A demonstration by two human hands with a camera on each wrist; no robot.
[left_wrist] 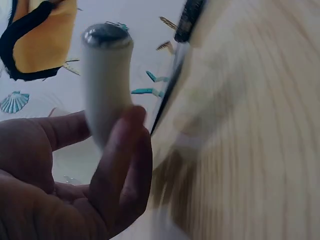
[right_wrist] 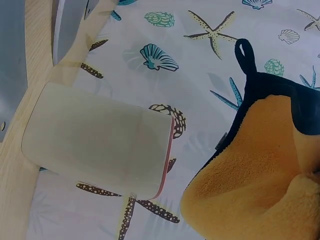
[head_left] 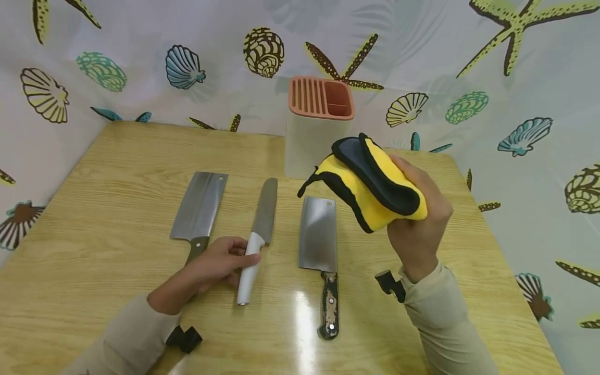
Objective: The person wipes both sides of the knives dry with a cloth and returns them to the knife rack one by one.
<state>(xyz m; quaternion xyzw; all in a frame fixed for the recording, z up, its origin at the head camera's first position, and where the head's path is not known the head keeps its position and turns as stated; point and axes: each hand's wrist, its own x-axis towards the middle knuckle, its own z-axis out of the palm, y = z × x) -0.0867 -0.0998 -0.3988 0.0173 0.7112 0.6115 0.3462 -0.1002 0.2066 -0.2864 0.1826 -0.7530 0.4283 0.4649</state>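
My left hand (head_left: pixel 224 263) holds the white handle (left_wrist: pixel 107 85) of a kitchen knife (head_left: pixel 266 208), thumb on one side and fingers on the other. The blade points away toward the back of the table. In the head view my right hand (head_left: pixel 422 219) grips a folded yellow cloth (head_left: pixel 379 182) with black edging, held up above the table. A hanging loop on the cloth (right_wrist: pixel 270 150) shows in the right wrist view. To the left lies a cleaver (head_left: pixel 199 205), its dark handle partly behind my left hand. Another cleaver (head_left: pixel 319 234) with a worn black handle lies right of the knife.
A white knife block (head_left: pixel 309 148) with a slotted pink top stands at the back of the wooden table (head_left: pixel 117 166). Behind it hangs a white cloth backdrop (head_left: pixel 225 31) printed with shells and starfish, which also runs along both sides.
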